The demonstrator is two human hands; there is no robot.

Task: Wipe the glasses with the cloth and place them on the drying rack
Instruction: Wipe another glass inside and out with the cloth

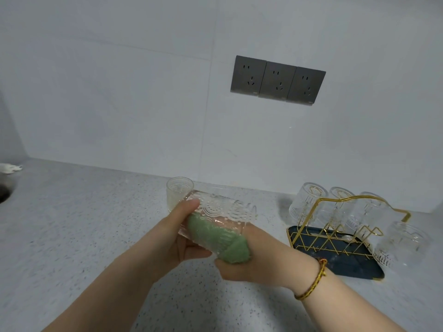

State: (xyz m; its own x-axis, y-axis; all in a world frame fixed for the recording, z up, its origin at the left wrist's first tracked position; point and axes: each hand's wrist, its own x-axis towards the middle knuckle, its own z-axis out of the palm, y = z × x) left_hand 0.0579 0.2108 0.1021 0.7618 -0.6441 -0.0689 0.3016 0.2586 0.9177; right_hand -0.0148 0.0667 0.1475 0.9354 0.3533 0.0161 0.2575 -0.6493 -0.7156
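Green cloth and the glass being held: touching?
Touching. The head view shows the green cloth pressed against the held glass, its patterned wall overlapping the cloth with no gap, while the right hand holds the cloth's end.

The cloth (217, 239) and glass (223, 210) hide the fingers of your right hand (247, 262). The left edge cuts off the sink (4, 190).

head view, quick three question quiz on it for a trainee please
1. True or false: the green cloth is pushed inside the held glass.
2. Which hand grips the cloth: A left hand or B right hand?
3. Fill in: the spare glass on the counter stands ___, not on the drying rack.
Key: 1 true; 2 B; 3 upright.
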